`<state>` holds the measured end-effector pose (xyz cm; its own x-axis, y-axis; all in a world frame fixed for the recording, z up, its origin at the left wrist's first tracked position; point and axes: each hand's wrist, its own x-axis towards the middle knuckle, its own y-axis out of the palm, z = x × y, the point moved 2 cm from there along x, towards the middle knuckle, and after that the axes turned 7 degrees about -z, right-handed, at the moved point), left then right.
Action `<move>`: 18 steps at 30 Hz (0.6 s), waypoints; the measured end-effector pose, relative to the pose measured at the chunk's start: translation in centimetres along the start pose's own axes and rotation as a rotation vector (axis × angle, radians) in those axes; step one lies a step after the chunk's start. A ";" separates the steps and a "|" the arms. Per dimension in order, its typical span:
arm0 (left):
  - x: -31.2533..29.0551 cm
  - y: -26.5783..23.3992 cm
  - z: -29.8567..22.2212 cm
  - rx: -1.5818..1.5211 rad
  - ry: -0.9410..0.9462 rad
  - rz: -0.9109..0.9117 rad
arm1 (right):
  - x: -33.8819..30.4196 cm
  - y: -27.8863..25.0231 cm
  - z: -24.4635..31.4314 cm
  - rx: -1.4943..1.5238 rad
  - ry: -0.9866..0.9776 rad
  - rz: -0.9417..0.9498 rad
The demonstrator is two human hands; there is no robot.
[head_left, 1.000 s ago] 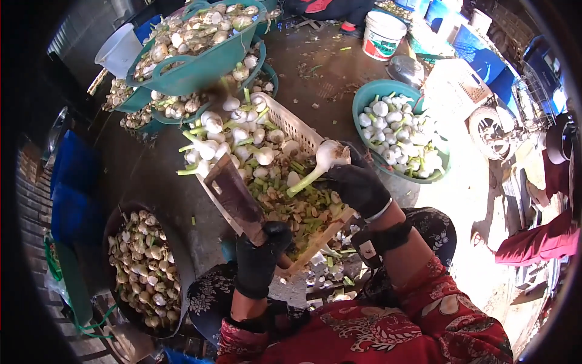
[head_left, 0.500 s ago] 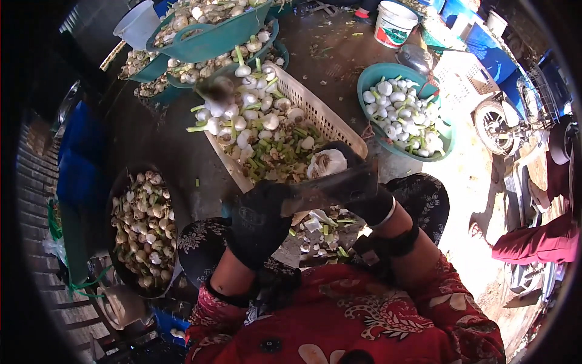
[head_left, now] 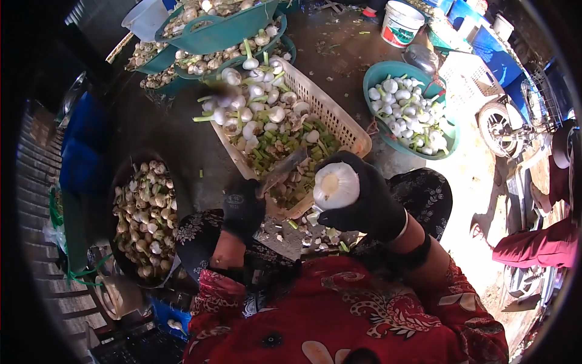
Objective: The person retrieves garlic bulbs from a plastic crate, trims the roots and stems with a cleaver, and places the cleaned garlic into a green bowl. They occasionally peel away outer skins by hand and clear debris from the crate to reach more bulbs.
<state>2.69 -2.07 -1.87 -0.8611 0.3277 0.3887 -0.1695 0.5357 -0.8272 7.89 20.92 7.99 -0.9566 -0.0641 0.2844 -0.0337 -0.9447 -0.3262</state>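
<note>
My left hand, in a black glove, is closed around the handle of a knife. Its broad blade points up and right over the pale plastic crate. In my right hand, also black-gloved, sits a large white garlic bulb, a flat round cut face showing toward me. Blade and bulb are apart. Whole garlic bulbs with green stems fill the far part of the crate; cut green stem pieces and scraps lie in its near part.
A teal basin of clean white bulbs stands right of the crate. Stacked teal tubs of untrimmed garlic are at far left, and a dark round tub of bulbs is at my left. Beyond are a white bucket and, right, a parked two-wheeler.
My hands have moved apart. The knife has swung away from the bulb to the left, its blade now over the crate. The bulb has turned, bringing its cut face into sight.
</note>
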 end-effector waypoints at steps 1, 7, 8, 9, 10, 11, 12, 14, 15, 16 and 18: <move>-0.6 0.2 0.8 -0.007 -0.045 0.029 | 0.3 -0.1 -0.2 0.021 0.009 0.016; 0.7 -0.9 -3.8 -0.260 -0.042 -0.028 | 1.0 -0.8 -1.7 -0.063 -0.068 -0.134; 0.7 -0.8 -3.8 -0.304 -0.061 -0.016 | 0.9 -0.8 -2.0 -0.066 -0.067 -0.137; 0.8 -0.6 -3.6 -0.307 -0.058 -0.014 | 0.8 -1.1 -2.3 -0.111 -0.092 -0.193; 0.8 -0.3 -3.1 -0.308 -0.089 -0.003 | 0.7 -1.4 -2.4 -0.156 -0.117 -0.248; 0.9 -0.4 -3.0 -0.303 -0.125 0.005 | 0.7 -1.6 -2.4 -0.154 -0.118 -0.247; 0.9 -0.7 -3.2 -0.301 -0.126 0.005 | 0.9 -1.8 -2.3 -0.180 -0.120 -0.253; 0.7 -0.8 -3.7 -0.669 -0.447 0.253 | 1.2 -2.4 -2.0 -0.207 -0.122 -0.259; 0.4 -0.5 -4.0 -0.669 -0.447 0.251 | 1.3 -2.7 -2.1 0.018 0.047 -0.252; -0.3 0.0 -4.6 -0.990 -0.542 0.193 | 1.3 -2.8 -2.4 0.243 0.216 -0.240; -0.3 -0.4 -6.8 -1.251 -0.594 0.128 | 0.8 -3.1 -3.0 0.413 0.265 -0.223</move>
<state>6.30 2.90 1.09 -0.9638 0.2200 -0.1508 0.1907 0.9637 0.1871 6.37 24.80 6.48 -0.9813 0.1854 0.0515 -0.1787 -0.9774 0.1130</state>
